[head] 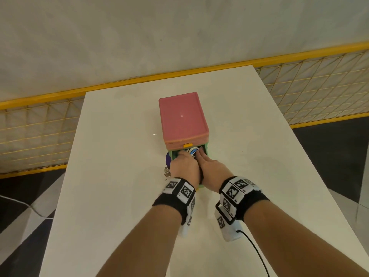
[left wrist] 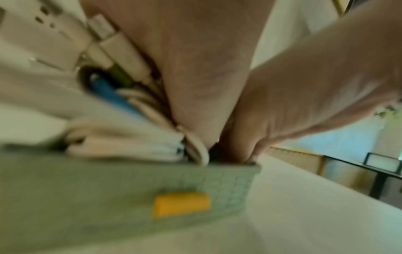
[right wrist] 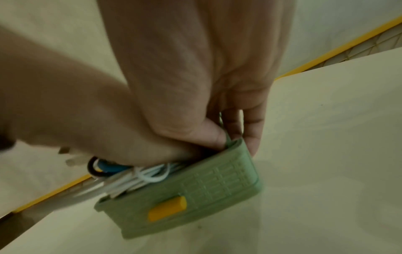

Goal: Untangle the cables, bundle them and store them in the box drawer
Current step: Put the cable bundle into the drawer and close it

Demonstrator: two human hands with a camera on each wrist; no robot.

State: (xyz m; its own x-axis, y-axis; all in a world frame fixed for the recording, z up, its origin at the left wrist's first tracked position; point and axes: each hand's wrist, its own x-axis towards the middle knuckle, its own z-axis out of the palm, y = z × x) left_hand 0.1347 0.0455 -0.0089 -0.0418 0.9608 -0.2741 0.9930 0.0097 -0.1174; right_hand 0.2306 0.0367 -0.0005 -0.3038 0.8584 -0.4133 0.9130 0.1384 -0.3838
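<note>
A pink box (head: 182, 114) stands mid-table with its green drawer (right wrist: 195, 192) pulled out towards me, a yellow handle (right wrist: 167, 208) on its front. A bundle of white cables (right wrist: 143, 177) lies in the drawer, and its USB plugs (head: 166, 171) stick out past the left side. My left hand (head: 184, 156) curls down over the bundle and holds it in the drawer. My right hand (head: 201, 153) pinches the drawer's right wall, thumb (right wrist: 208, 135) inside and fingers (right wrist: 252, 135) outside. The hands hide most of the drawer's inside.
The white table (head: 119, 196) ends at a yellow mesh fence (head: 40, 136) at the back and left. A purple round thing (head: 168, 159) lies against the drawer's left side. A black wire (head: 257, 254) trails from my right wristband. Dark floor lies to both sides.
</note>
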